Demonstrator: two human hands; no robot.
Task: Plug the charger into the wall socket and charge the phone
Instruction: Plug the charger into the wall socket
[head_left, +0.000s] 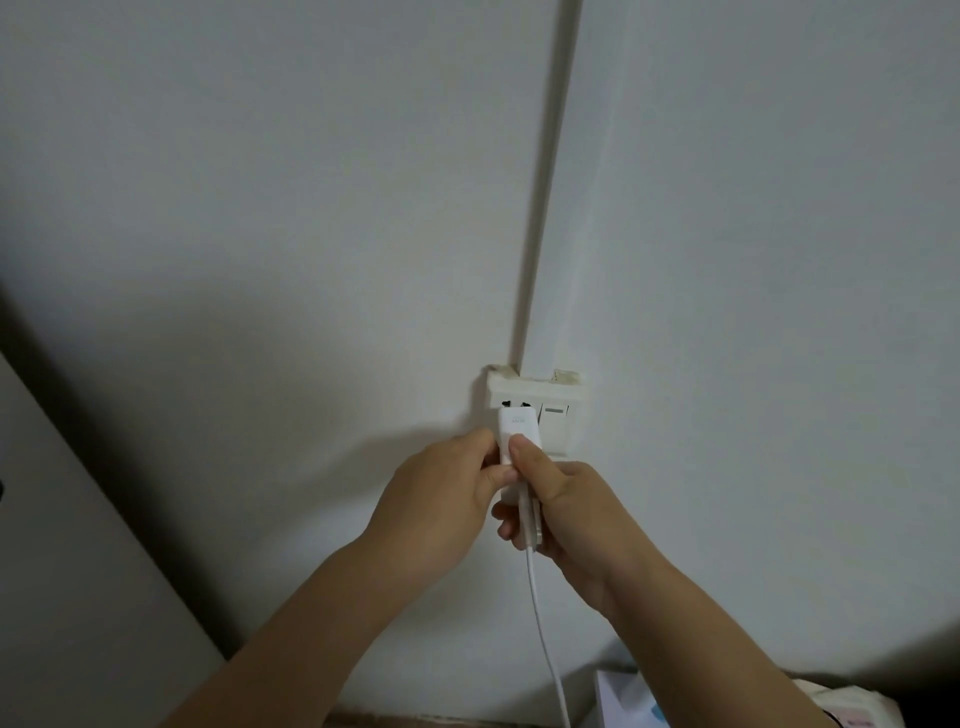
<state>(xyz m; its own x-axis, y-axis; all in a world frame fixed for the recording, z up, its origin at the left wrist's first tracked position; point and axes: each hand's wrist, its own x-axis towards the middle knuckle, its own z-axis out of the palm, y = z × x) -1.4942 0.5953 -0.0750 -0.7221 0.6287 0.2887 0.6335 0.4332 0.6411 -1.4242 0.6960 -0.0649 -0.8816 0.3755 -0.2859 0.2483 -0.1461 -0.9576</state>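
A white charger (518, 427) is pressed against the lower part of the white wall socket (519, 388), whose upper slots stay visible above it. My left hand (441, 499) pinches the charger's left side. My right hand (558, 506) holds it from the right, thumb on its face, and also grips the plug end of the white cable (543, 623), which hangs down toward the bottom edge. Whether the charger's pins are fully in the socket is hidden. No phone is in view.
A white rocker switch (554, 427) sits on the same plate, right of the socket. A white cable duct (545, 197) runs up the wall. A pale panel (67, 545) stands at left. A white box (623, 699) and packaging lie at the bottom right.
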